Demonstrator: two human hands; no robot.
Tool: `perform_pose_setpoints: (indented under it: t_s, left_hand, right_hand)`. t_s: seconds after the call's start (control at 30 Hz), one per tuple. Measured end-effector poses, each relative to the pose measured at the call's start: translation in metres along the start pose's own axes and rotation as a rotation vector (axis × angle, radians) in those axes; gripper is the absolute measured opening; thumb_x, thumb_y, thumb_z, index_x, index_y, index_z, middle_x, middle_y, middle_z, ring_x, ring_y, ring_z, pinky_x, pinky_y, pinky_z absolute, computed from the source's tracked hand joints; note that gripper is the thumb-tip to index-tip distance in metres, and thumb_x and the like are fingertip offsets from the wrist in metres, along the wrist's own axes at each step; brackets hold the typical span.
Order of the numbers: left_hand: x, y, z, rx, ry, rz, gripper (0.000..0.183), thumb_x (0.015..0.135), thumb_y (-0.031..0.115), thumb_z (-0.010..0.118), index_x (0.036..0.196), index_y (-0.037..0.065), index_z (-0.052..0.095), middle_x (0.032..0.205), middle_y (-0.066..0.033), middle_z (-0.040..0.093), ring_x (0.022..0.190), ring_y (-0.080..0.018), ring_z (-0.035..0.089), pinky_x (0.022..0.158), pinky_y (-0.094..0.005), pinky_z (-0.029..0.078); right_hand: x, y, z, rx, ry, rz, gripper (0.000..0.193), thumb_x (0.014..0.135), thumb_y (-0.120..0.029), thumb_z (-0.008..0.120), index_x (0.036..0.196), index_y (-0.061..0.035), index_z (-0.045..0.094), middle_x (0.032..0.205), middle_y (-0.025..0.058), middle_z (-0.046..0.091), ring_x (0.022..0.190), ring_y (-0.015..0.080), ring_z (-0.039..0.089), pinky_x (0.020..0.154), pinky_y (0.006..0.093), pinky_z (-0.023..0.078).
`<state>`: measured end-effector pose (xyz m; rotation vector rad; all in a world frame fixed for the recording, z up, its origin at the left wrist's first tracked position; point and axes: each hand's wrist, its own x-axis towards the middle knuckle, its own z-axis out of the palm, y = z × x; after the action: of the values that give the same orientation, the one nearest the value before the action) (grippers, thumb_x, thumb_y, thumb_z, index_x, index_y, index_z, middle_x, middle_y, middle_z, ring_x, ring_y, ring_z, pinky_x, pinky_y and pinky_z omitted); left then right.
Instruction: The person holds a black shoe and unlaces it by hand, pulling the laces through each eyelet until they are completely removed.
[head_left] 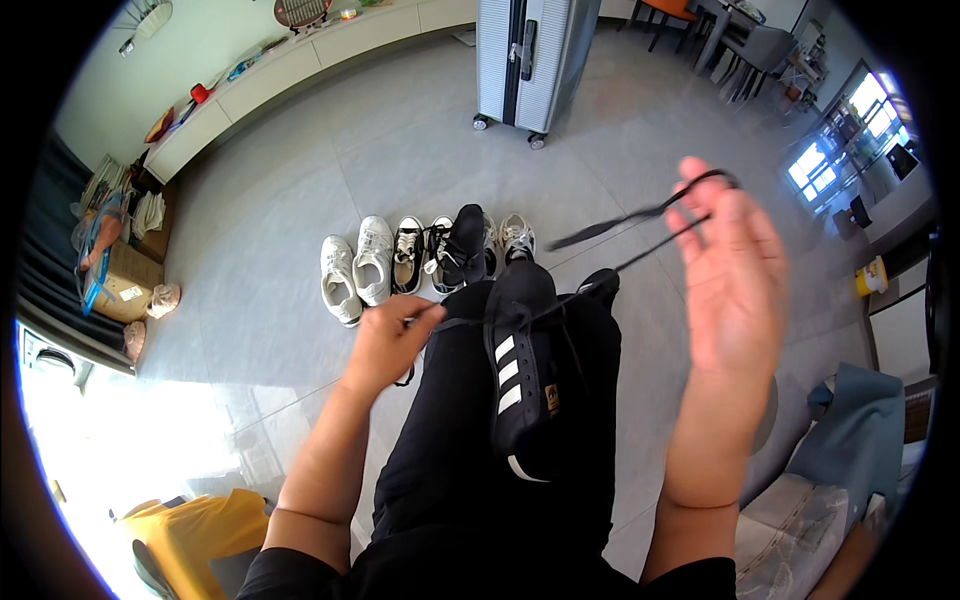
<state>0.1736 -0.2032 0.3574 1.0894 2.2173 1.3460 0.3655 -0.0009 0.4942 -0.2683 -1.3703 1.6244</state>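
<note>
A black sneaker (522, 385) with three white side stripes lies across my lap, its toe pointing away from me. From its eyelets a black shoelace (645, 252) runs taut up to my right hand (735, 255), which is raised to the right. The lace passes over the fingers there, and its loose tip trails to the left. My left hand (390, 342) is closed in a pinch left of the sneaker, on a dark lace stretching from the shoe. The left fingertips are partly hidden.
Beyond my knees stands a row of shoes: white sneakers (373, 262), black-and-white canvas shoes (408, 252), a black shoe (466, 243) and others. Farther off is a silver suitcase (500, 75). A cardboard box (130, 282) sits left; a yellow cloth (200, 530) lies near left.
</note>
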Motion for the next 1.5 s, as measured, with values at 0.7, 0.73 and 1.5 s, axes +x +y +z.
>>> perform_pose_setpoints:
  t_s: [0.7, 0.73, 1.5]
  left_hand:
    - [0.034, 0.054, 0.009, -0.414, -0.307, -0.111, 0.021, 0.091, 0.017, 0.053, 0.086, -0.001, 0.062, 0.069, 0.0000, 0.055, 0.063, -0.0059, 0.047, 0.055, -0.0216, 0.037]
    - [0.029, 0.054, 0.018, -0.427, -0.326, -0.020, 0.018, 0.091, 0.014, 0.054, 0.092, -0.001, 0.062, 0.072, -0.0009, 0.057, 0.065, -0.0051, 0.047, 0.056, -0.0199, 0.037]
    - [-0.001, 0.076, 0.090, 0.204, 0.041, 0.488, 0.008, 0.068, 0.006, 0.073, 0.076, 0.007, 0.070, 0.076, -0.0033, 0.056, 0.081, -0.0219, 0.050, 0.073, -0.0333, 0.039]
  right_hand:
    - [-0.156, 0.098, 0.037, -0.643, -0.912, 0.152, 0.020, 0.086, -0.021, 0.061, 0.091, -0.0026, 0.066, 0.108, 0.0134, 0.062, 0.099, 0.0294, 0.058, 0.087, 0.0374, 0.045]
    - [-0.148, 0.088, 0.034, -0.674, -0.890, 0.114, 0.020, 0.085, -0.022, 0.061, 0.088, -0.0028, 0.066, 0.100, 0.0120, 0.063, 0.096, 0.0289, 0.059, 0.083, 0.0375, 0.046]
    - [-0.096, 0.111, -0.061, -0.835, -0.236, 0.442, 0.031, 0.071, -0.014, 0.074, 0.099, -0.0020, 0.067, 0.084, 0.0112, 0.064, 0.068, 0.0197, 0.062, 0.063, 0.0284, 0.049]
